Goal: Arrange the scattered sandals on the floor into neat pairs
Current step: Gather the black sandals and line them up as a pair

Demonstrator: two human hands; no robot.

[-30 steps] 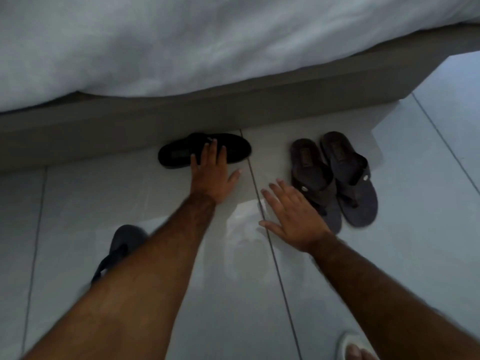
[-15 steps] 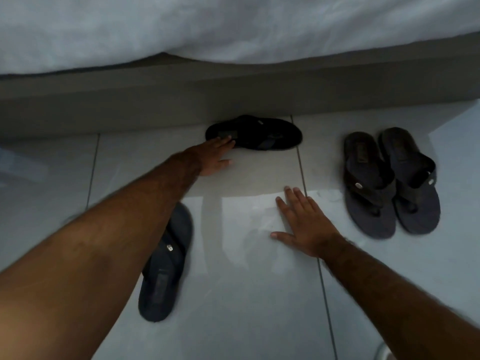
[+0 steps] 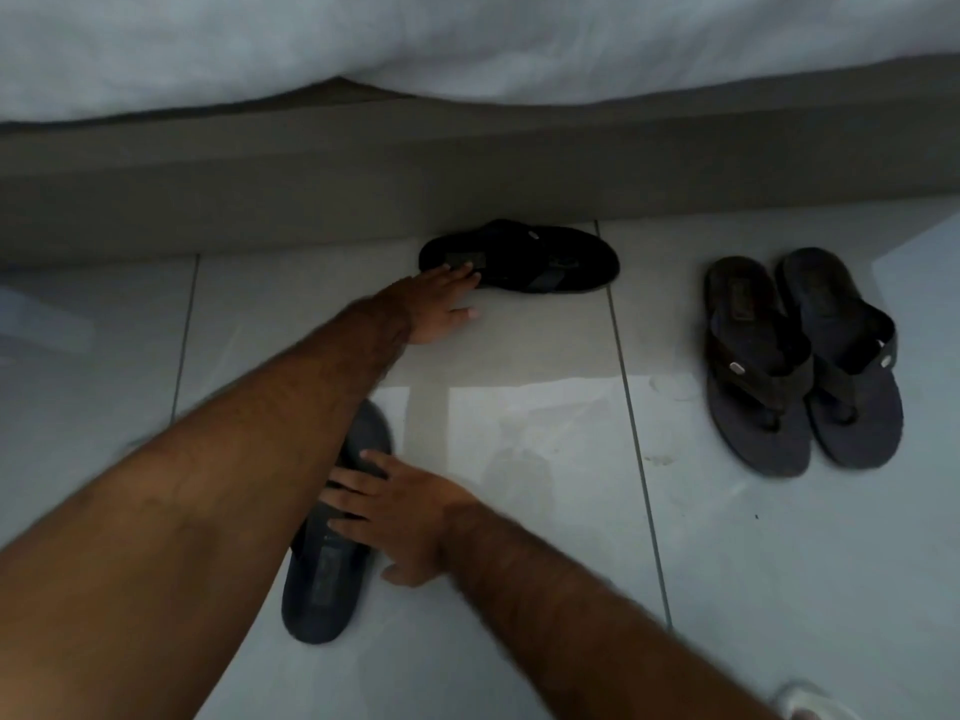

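A black sandal [image 3: 540,257] lies sideways on the floor against the bed base. My left hand [image 3: 441,304] is stretched out to it, fingertips touching its heel end, fingers apart. A dark grey sandal [image 3: 324,579] lies near me at lower left, partly hidden under my left forearm. My right hand [image 3: 400,517] rests flat across its middle, fingers spread over the strap. Two dark brown sandals [image 3: 753,356] [image 3: 852,356] lie side by side as a pair at the right, toes toward me.
The grey bed base [image 3: 467,174] runs across the back with a white duvet [image 3: 467,39] hanging over it. The floor is pale glossy tile [image 3: 545,433]. A white object [image 3: 805,701] shows at the bottom right edge.
My right hand has moved left from the bare floor onto the dark grey sandal. My left hand stays at the black sandal's heel end. The view has shifted slightly.
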